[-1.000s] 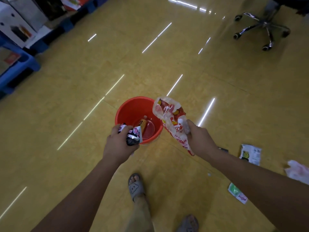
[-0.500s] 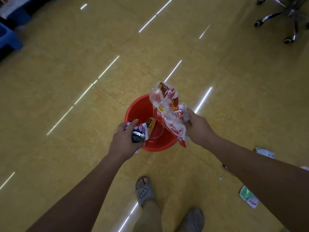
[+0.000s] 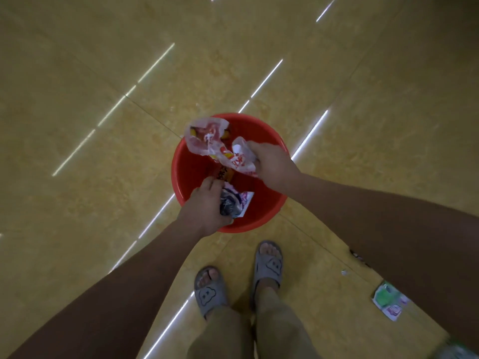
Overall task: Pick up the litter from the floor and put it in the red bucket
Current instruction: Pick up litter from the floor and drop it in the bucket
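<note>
While gripped by left hand [image 3: 204, 211], wrapper [image 3: 237, 204] overhangs red bucket [image 3: 189, 172]

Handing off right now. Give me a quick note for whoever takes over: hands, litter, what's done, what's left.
Left hand: grips a crumpled black-and-purple wrapper over the near side of the red bucket.
Right hand: grips a red-and-white plastic bag over the bucket's far side.
Done: an orange wrapper lies inside the bucket.
Left: release both pieces into the bucket, then fetch the green packet lying on the floor to the right.
</note>
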